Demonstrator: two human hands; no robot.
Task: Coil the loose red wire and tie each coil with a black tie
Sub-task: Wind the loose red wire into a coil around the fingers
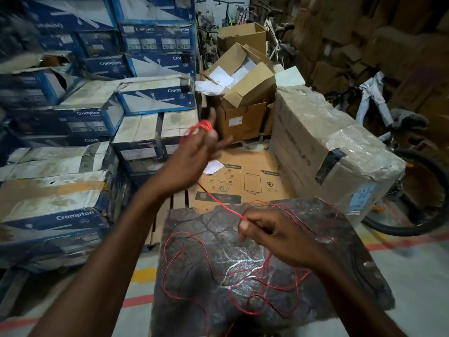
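Observation:
My left hand [194, 152] is raised above the boxes with several turns of red wire wound around its fingers as a small coil [202, 126]. A taut strand of the red wire [223, 205] runs from that hand down to my right hand [274, 237], which pinches it between thumb and fingers. More loose red wire [189, 261] lies tangled over a dark plastic-wrapped slab [340, 276] in front of me. A thin black strand among the tangle may be a black tie [274, 306]; I cannot tell.
Stacked blue and white fan cartons [73, 132] fill the left. Open brown cartons [243, 93] and a large plastic-wrapped box [328, 147] stand behind the slab. A flat brown carton [243, 181] lies on a pallet. Bicycles [401, 142] stand at the right.

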